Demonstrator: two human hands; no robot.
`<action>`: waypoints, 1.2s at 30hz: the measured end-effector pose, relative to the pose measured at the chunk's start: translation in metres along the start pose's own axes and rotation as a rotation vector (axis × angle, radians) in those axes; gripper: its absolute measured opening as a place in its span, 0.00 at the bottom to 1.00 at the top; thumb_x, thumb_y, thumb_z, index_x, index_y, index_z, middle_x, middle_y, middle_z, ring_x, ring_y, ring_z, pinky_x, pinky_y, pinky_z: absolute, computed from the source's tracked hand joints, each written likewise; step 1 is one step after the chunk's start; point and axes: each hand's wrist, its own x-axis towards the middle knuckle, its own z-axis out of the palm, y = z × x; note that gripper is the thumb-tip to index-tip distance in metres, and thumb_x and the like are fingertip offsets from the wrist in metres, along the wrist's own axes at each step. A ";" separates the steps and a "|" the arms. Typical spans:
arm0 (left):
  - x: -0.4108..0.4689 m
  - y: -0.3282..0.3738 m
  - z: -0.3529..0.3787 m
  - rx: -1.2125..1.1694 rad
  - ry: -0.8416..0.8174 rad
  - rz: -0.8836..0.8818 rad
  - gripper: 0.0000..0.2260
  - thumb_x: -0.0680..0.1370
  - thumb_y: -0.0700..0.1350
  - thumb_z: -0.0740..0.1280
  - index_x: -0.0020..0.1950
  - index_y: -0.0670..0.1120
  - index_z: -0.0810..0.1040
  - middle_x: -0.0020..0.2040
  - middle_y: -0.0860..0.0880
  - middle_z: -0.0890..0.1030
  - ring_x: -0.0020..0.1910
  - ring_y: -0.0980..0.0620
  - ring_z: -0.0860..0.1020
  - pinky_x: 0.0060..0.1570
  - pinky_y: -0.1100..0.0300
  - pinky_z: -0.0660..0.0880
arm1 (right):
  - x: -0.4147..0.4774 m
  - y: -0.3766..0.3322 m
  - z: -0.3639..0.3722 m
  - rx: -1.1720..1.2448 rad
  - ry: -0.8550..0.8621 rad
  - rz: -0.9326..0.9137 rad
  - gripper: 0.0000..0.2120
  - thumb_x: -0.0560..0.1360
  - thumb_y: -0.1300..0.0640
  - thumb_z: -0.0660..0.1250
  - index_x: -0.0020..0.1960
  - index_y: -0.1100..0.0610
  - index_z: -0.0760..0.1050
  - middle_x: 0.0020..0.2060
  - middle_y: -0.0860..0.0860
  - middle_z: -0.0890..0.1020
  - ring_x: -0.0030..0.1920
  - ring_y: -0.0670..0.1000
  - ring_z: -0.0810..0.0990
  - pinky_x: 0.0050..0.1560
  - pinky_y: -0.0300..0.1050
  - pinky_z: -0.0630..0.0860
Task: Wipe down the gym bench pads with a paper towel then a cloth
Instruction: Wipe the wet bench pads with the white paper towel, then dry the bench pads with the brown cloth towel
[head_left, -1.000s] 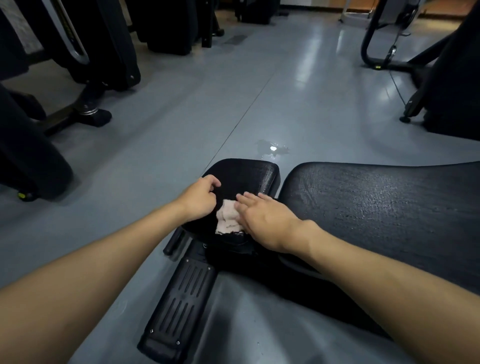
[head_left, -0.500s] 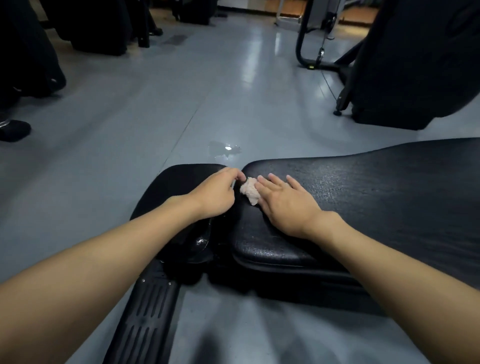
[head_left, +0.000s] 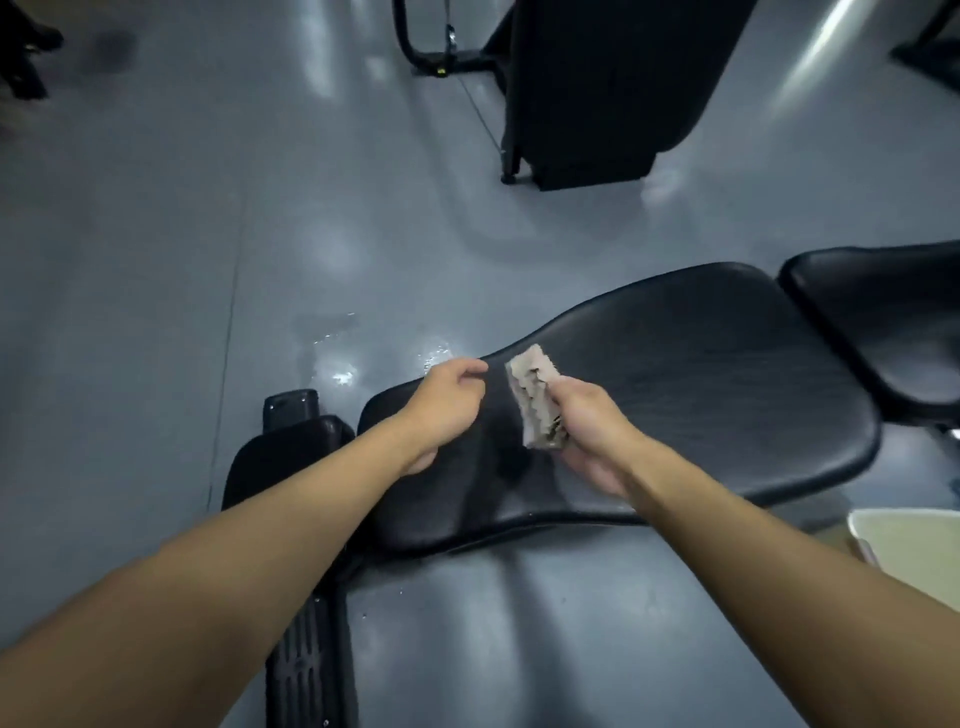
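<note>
A long black bench pad (head_left: 701, 395) runs across the middle, with a small black pad (head_left: 291, 452) at its left end and another pad (head_left: 883, 322) at the right. My right hand (head_left: 587, 431) holds a folded, crumpled paper towel (head_left: 535, 400) lifted just above the long pad. My left hand (head_left: 447, 400) hovers beside the towel, fingers curled with thumb and forefinger pinched, holding nothing that I can see.
Grey glossy floor with a wet patch (head_left: 332, 358) beyond the bench. A black machine (head_left: 597, 88) stands at the back. The bench's ribbed foot plate (head_left: 306, 660) lies near me. A pale container (head_left: 914, 545) sits at the right edge.
My right hand has lifted the paper towel off the pad and now holds it up. The left hand has come away from the small pad. My view has risen and shifted right.
</note>
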 end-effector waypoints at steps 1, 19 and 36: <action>-0.014 0.033 0.008 -0.155 -0.027 -0.093 0.13 0.82 0.42 0.59 0.65 0.44 0.73 0.61 0.44 0.78 0.57 0.49 0.77 0.59 0.54 0.75 | -0.024 -0.025 -0.010 0.200 -0.042 0.076 0.15 0.82 0.60 0.55 0.46 0.59 0.80 0.41 0.56 0.83 0.40 0.54 0.80 0.45 0.49 0.76; -0.189 0.491 0.263 0.159 -0.574 0.333 0.19 0.82 0.48 0.64 0.48 0.30 0.74 0.40 0.42 0.75 0.39 0.47 0.73 0.40 0.52 0.70 | -0.305 -0.322 -0.336 0.084 0.528 -0.262 0.06 0.73 0.56 0.66 0.43 0.59 0.74 0.35 0.53 0.79 0.33 0.52 0.78 0.35 0.46 0.74; -0.028 0.626 0.612 0.387 -0.750 0.481 0.19 0.75 0.32 0.65 0.65 0.44 0.70 0.40 0.44 0.77 0.34 0.51 0.76 0.31 0.58 0.76 | -0.194 -0.366 -0.667 0.366 1.101 -0.060 0.11 0.70 0.67 0.64 0.34 0.56 0.65 0.27 0.52 0.68 0.29 0.52 0.67 0.26 0.39 0.62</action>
